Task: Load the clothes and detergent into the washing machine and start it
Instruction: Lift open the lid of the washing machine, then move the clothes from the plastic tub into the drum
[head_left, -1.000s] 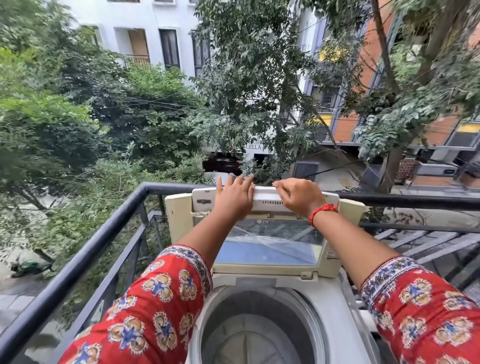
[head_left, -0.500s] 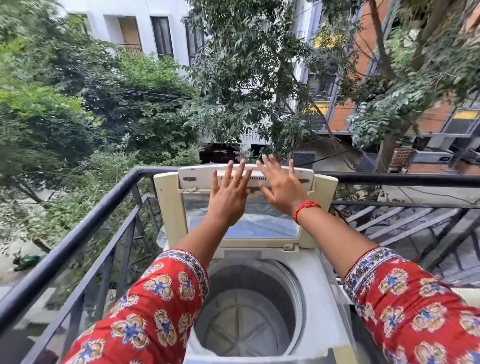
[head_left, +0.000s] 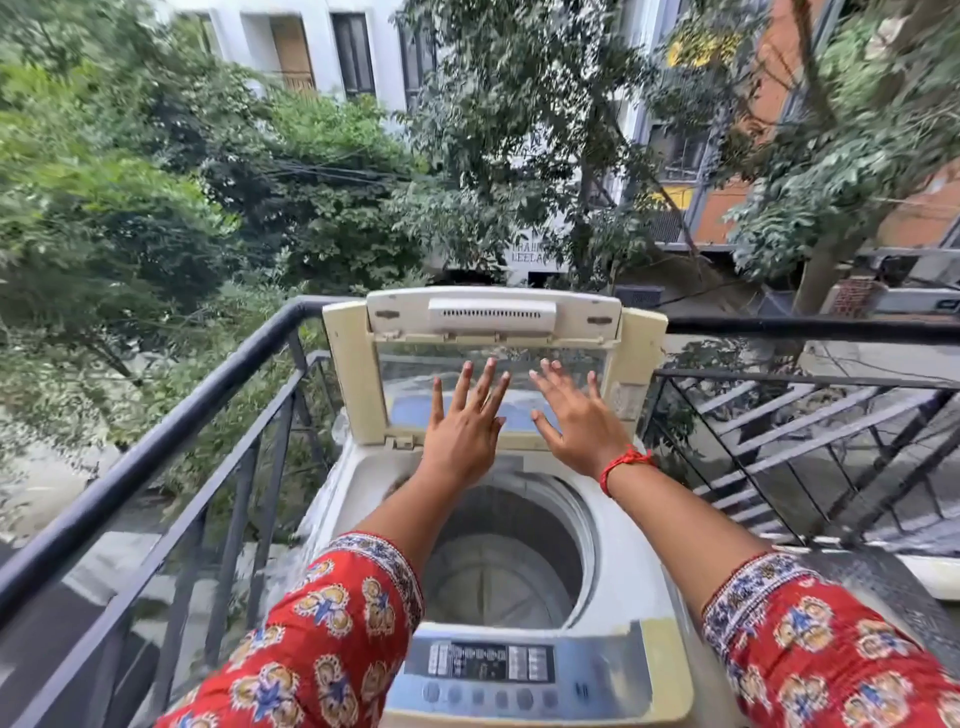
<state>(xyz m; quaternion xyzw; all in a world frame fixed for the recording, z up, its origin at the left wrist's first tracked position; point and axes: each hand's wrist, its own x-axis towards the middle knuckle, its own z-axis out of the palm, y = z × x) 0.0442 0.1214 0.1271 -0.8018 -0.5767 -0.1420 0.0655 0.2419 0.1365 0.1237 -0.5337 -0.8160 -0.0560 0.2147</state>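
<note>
While standing open on a railed balcony: washing machine (head_left: 623, 618), top-loading, white to cream casing yellowing along the edges, sitting low and centre in the view, close against the black metal railing (head_left: 171, 421) at left and rear.

Lid (head_left: 493, 364): folding upward in two sections, leaning back near upright against the rail, showing a clear window panel below a pale vented strip.

Control panel (head_left: 498, 670): running along the near edge, grey-blue, carrying a dark display and a row of round buttons; lettering blurring past reading.

Drum (head_left: 498, 561): lying open beneath the forearms, showing bare ribbed floor and grey wall where visible; left portion hiding behind the left forearm and sleeve.

Left hand (head_left: 462, 431): hovering in front of the lid window, fingers spreading wide, gripping nothing; contact with the lid not determinable.

Right hand (head_left: 576, 421): likewise splaying open just beside the left, holding nothing, wearing a red thread (head_left: 621, 465) at the wrist.

Sleeves (head_left: 332, 639): red floral print, cutting off at the bottom edge.

Background: trees and buildings, softening with motion blur.
</note>
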